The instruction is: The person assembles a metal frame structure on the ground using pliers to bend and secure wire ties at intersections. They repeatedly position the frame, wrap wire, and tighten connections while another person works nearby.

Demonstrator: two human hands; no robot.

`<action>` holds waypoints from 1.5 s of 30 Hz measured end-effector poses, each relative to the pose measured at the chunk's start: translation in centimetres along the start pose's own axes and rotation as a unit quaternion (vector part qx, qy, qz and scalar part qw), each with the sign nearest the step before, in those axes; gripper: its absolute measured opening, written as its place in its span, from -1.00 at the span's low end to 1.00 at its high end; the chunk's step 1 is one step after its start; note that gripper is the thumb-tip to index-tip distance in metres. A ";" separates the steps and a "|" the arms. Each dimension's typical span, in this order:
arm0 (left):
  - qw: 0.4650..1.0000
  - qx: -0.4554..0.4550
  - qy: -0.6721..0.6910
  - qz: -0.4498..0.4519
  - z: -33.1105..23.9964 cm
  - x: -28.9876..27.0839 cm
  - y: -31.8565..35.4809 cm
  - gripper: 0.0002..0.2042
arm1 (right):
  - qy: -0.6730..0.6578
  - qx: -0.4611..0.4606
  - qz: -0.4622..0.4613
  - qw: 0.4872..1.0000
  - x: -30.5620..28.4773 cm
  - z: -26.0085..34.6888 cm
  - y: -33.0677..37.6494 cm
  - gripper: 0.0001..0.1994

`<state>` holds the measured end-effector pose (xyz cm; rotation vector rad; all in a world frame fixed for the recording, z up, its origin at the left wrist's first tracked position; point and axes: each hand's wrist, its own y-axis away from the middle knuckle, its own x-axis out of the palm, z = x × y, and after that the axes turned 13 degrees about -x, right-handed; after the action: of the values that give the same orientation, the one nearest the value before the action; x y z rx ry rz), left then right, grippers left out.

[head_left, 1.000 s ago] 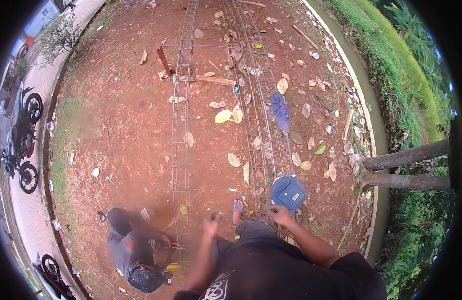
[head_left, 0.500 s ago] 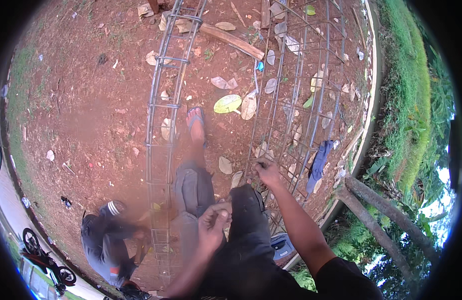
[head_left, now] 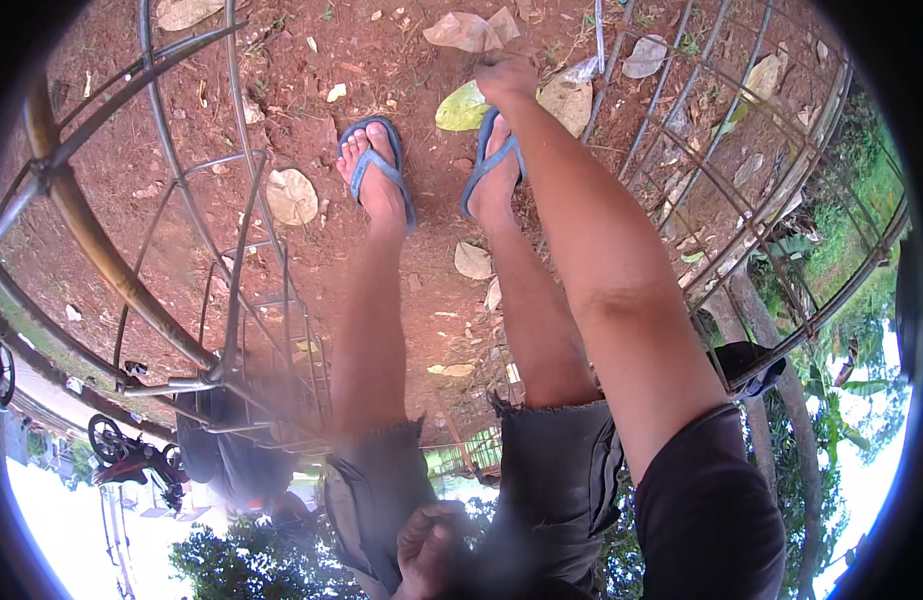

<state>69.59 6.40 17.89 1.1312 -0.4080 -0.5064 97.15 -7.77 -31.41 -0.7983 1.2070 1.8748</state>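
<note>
My right hand (head_left: 508, 76) reaches far forward and down, above the red soil. It is closed, its fingertips hidden, so what it may hold does not show. Right beside it lie a yellow-green leaf (head_left: 463, 106) and a dry brown leaf (head_left: 568, 102). Low in the picture, my left hand (head_left: 428, 550) is curled closed in front of my dark, frayed shorts (head_left: 552, 450). Anything inside its fingers is out of sight. Steel rebar cages flank my legs: the left cage (head_left: 187, 178) and the right cage (head_left: 690, 150).
My feet stand on soil in blue flip-flops (head_left: 354, 160). Another person (head_left: 237, 450), partly blurred, is low at the left behind the bars. A motorcycle (head_left: 142, 465) is parked beyond. Dry leaves (head_left: 292, 197) are scattered about, and a tree trunk (head_left: 797, 450) rises at right.
My right hand has moved from the right cage's bars forward to beside the yellow-green leaf. The view has shifted, so the cages look larger. My left hand remains curled, lower in the picture.
</note>
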 end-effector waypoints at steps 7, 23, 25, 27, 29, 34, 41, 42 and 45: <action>0.981 0.180 -0.065 0.010 3.8 3.5 7.5 -0.68 | -0.555 0.054 0.211 0.803 -24.0 9.1 16.4 -0.83; 0.762 0.642 -0.075 -0.035 16.9 -1.8 39.7 -0.53 | -0.352 -0.471 0.280 0.759 -63.3 41.5 48.9 -0.80; 0.752 0.654 -0.080 -0.035 21.4 -7.0 39.8 -0.51 | -0.374 -0.486 0.345 0.711 -60.4 45.2 53.7 -0.78; 0.735 0.677 -0.020 -0.031 27.0 -11.6 37.6 -0.45 | -0.315 -0.541 0.473 0.620 -57.6 47.5 59.4 -0.76; 0.736 0.669 0.096 -0.045 33.4 -15.6 34.4 -0.44 | -0.280 -0.545 0.475 0.632 -53.2 48.3 65.4 -0.76; 0.768 0.615 0.153 -0.093 49.5 -25.8 25.1 -0.53 | -0.292 -0.506 0.462 0.667 -42.4 49.9 81.5 -0.88; 0.574 0.509 0.631 -0.116 69.7 -32.9 16.1 -0.71 | 0.181 -0.861 0.220 0.420 -27.6 47.1 82.3 -0.83; 0.537 0.497 0.664 -0.156 71.9 -33.8 14.7 -0.72 | 0.299 -0.850 0.214 0.378 -26.8 46.3 81.2 -0.75; 0.435 0.452 0.767 -0.132 76.3 -36.3 14.0 -0.73 | 0.567 -0.689 0.312 0.327 -23.2 44.9 79.5 -0.39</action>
<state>0.42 -25.02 57.41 2.1934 1.3544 0.7797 37.24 6.46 39.93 -3.4257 -0.2174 2.7490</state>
